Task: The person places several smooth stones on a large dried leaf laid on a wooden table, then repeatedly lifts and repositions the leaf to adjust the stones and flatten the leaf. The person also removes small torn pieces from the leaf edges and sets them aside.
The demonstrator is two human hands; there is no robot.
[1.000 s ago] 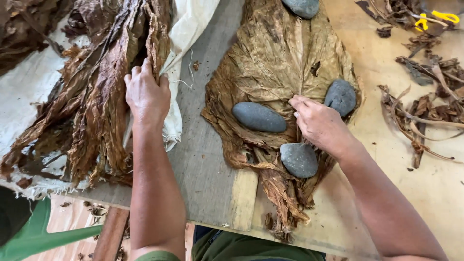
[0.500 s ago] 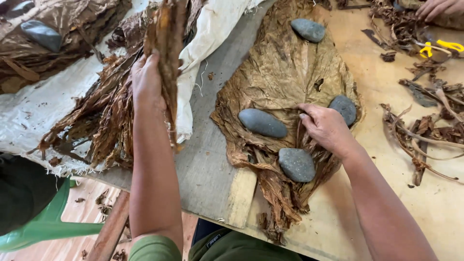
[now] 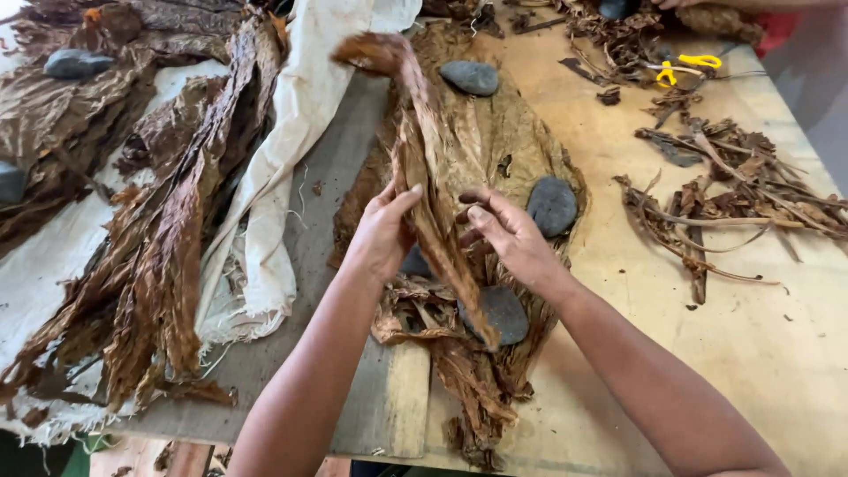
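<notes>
My left hand (image 3: 385, 231) and my right hand (image 3: 505, 231) hold one long crumpled brown dried leaf (image 3: 424, 168) between them, lifted above a stack of flattened tan leaves (image 3: 508, 132) on the table. The leaf runs from the upper left down past my fingers. Several smooth grey stones weigh the stack down: one at the far end (image 3: 470, 77), one to the right of my right hand (image 3: 552, 205), one near the stems (image 3: 507, 314). Another stone is mostly hidden behind my left hand.
A pile of dark dried leaves (image 3: 168, 230) lies on white cloth (image 3: 283, 168) at the left, with grey stones (image 3: 75, 62) on more leaves behind. Torn stems and scraps (image 3: 715, 194) lie at the right. Yellow-handled scissors (image 3: 680, 66) sit at the back.
My left hand carried the leaf from the left pile over to the weighted stack. My right hand left the stack and took hold of the leaf. The view shifted.
</notes>
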